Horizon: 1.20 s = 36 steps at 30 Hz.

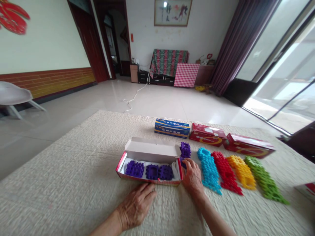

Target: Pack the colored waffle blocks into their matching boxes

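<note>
An open cardboard box (152, 180) with red ends lies in front of me, its white lid flap (152, 146) raised at the far side. Inside, on white lining, sit purple plastic lattice blocks (152, 171). My left hand (137, 205) lies on the cloth just before the box's near side, fingers stretched out and holding nothing. At the box's right end, my right hand (193, 175) has its fingers closed on a purple lattice block (183, 163), which they partly hide. Another purple lattice block (185, 149) lies just beyond that hand.
Right of my hand run rows of blue (209, 170), red (226, 173), yellow (242, 172) and green lattice blocks (265, 180). Behind them stand a blue box (172, 128) and two red boxes (208, 135). Another box (306, 190) is at the right edge. Everything rests on a cream quilted cloth (73, 170).
</note>
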Available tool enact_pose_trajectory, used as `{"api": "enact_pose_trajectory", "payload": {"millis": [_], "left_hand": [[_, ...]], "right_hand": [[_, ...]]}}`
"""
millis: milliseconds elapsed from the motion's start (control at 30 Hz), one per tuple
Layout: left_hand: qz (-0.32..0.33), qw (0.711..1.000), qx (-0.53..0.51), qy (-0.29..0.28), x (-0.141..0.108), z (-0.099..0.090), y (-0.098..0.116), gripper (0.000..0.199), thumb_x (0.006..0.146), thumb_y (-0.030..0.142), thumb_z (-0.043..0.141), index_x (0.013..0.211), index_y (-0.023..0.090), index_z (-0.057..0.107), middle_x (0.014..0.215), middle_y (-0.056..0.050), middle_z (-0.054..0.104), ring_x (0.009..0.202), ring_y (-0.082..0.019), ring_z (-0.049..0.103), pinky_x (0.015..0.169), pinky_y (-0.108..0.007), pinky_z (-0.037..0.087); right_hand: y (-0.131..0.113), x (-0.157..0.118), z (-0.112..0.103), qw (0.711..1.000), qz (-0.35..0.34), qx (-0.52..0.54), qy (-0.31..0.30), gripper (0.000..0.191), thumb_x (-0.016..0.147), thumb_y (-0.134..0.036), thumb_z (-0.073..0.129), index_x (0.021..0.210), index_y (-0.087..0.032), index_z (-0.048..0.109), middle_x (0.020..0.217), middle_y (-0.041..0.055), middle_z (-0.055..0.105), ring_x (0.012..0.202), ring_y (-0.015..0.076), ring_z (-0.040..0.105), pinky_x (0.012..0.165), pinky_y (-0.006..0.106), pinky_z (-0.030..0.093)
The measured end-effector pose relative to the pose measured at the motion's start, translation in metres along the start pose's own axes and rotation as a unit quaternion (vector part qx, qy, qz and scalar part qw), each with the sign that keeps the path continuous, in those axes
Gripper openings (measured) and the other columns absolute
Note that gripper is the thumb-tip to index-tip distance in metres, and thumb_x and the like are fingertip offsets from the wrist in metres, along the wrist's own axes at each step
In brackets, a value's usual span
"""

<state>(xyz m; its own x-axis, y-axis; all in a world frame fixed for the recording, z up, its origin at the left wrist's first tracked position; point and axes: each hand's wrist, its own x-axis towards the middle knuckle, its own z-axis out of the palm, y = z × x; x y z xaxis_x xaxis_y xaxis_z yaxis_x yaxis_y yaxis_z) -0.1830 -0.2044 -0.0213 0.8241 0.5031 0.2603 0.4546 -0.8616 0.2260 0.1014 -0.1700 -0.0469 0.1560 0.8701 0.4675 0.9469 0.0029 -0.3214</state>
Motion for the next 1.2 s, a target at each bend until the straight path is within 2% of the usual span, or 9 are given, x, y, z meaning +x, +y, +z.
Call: {"api": "enact_pose_trajectory", "payload": {"millis": [200,367,567,733,900,1200], "left_hand": [[0.002,1.000,0.024,0.002,0.025,-0.001,-0.018,0.032,0.084,0.009,0.046,0.114,0.014,0.058,0.119,-0.012,0.061,0.111,-0.024,0.055,0.099,-0.041,0.046],[-0.018,0.999,0.030,0.036,0.040,0.003,-0.035,0.027,0.085,0.011,0.046,0.109,0.015,0.060,0.116,-0.011,0.061,0.109,-0.024,0.055,0.095,-0.039,0.047],[0.026,0.997,-0.030,0.064,0.069,0.015,-0.034,0.016,0.086,0.015,0.047,0.092,0.017,0.061,0.105,-0.008,0.063,0.099,-0.021,0.057,0.090,-0.034,0.049],[0.031,0.994,-0.061,0.082,0.091,0.027,-0.039,0.013,0.086,0.015,0.045,0.086,0.017,0.058,0.087,-0.004,0.063,0.083,-0.017,0.058,0.087,-0.032,0.047],[0.024,0.993,-0.076,0.084,0.097,0.033,-0.045,0.014,0.088,0.015,0.045,0.082,0.018,0.057,0.082,-0.003,0.062,0.079,-0.016,0.056,0.085,-0.031,0.045],[0.029,0.991,-0.103,0.077,0.100,0.028,-0.049,0.014,0.085,0.012,0.045,0.082,0.018,0.056,0.080,-0.002,0.061,0.077,-0.015,0.056,0.087,-0.031,0.045]], "right_hand": [[0.005,-0.001,0.008,1.000,-0.001,-0.001,0.017,0.026,0.081,-0.021,0.052,0.105,-0.015,0.060,0.114,0.0110,0.061,0.103,0.0265,0.053,0.090,0.040,0.043],[0.006,-0.001,0.010,1.000,-0.009,-0.010,0.015,0.026,0.083,-0.022,0.051,0.106,-0.015,0.060,0.114,0.0108,0.061,0.104,0.0264,0.053,0.091,0.040,0.044],[0.009,-0.002,0.011,0.999,-0.022,-0.017,0.027,0.026,0.083,-0.022,0.051,0.106,-0.015,0.059,0.113,0.0119,0.061,0.103,0.0273,0.054,0.088,0.042,0.045],[0.014,-0.003,0.016,0.998,-0.046,-0.031,0.039,0.027,0.083,-0.023,0.051,0.108,-0.016,0.057,0.115,0.0118,0.060,0.103,0.0271,0.055,0.087,0.042,0.046],[0.014,-0.003,0.016,0.997,-0.050,-0.034,0.042,0.028,0.083,-0.023,0.051,0.110,-0.017,0.054,0.116,0.0120,0.058,0.104,0.0273,0.054,0.087,0.043,0.047],[0.013,-0.007,0.013,0.998,-0.049,-0.019,0.034,0.027,0.083,-0.025,0.054,0.109,-0.019,0.053,0.117,0.0117,0.058,0.108,0.0264,0.053,0.090,0.043,0.046]]}}
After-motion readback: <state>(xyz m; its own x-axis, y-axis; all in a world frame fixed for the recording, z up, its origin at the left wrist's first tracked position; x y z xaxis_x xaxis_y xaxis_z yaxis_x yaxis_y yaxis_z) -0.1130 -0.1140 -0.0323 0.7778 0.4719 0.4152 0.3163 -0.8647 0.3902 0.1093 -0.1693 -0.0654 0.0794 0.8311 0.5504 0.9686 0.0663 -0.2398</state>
